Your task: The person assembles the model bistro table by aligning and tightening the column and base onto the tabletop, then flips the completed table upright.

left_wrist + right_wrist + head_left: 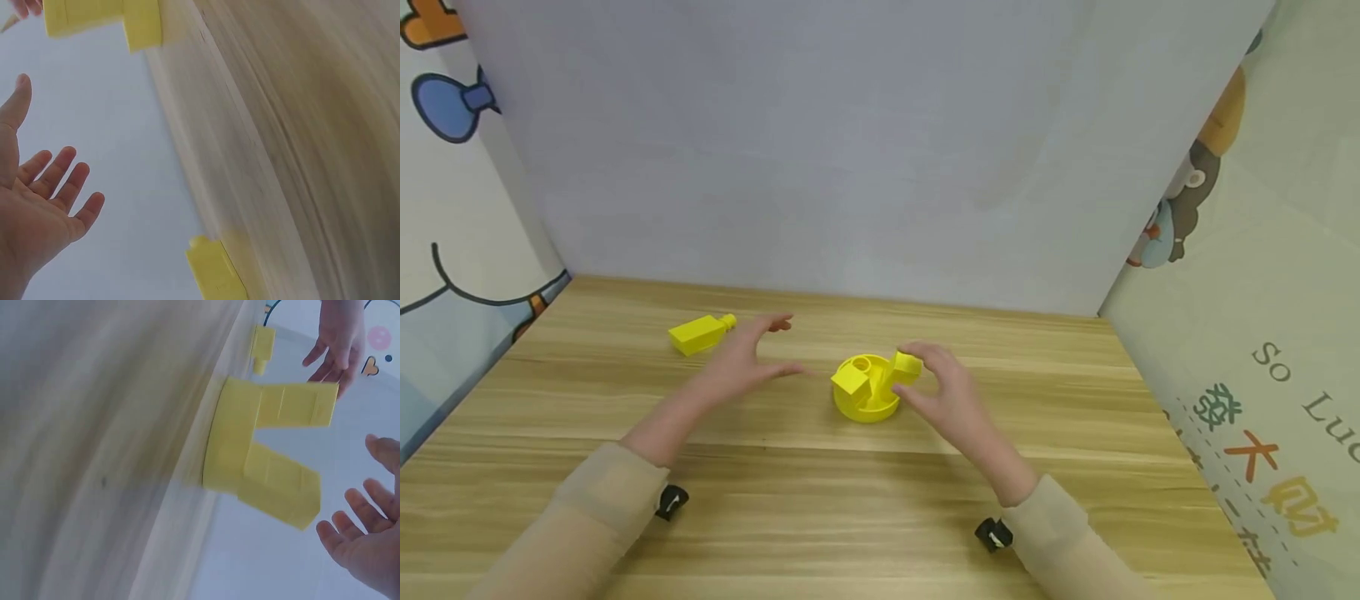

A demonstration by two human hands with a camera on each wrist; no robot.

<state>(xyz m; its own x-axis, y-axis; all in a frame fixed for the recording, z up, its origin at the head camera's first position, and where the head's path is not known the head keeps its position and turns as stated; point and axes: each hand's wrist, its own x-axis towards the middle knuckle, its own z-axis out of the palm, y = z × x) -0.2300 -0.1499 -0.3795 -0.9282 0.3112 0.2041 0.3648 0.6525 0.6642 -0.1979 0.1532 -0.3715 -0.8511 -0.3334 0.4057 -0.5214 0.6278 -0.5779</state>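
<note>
A round yellow holder [867, 414] with a low rim stands on the wooden table. Two boxy yellow pieces rise from it and lean apart: the left piece [851, 382] and the right piece [906, 367]. My right hand [951, 400] is beside the right piece, thumb and fingers spread; in the right wrist view a gap shows between fingertips and piece. My left hand [733, 367] hovers to the left of the holder, palm facing it, holding nothing. Behind that hand a yellow rectangular bottle [700, 335] lies on its side, its narrow neck pointing right.
The wooden tabletop [820, 517] ends at a pale cloth wall [820, 167] at the back. Printed cloths hang at both sides, the right cloth [1285, 317] bearing letters and cartoon figures. Black wrist straps show at both sleeves.
</note>
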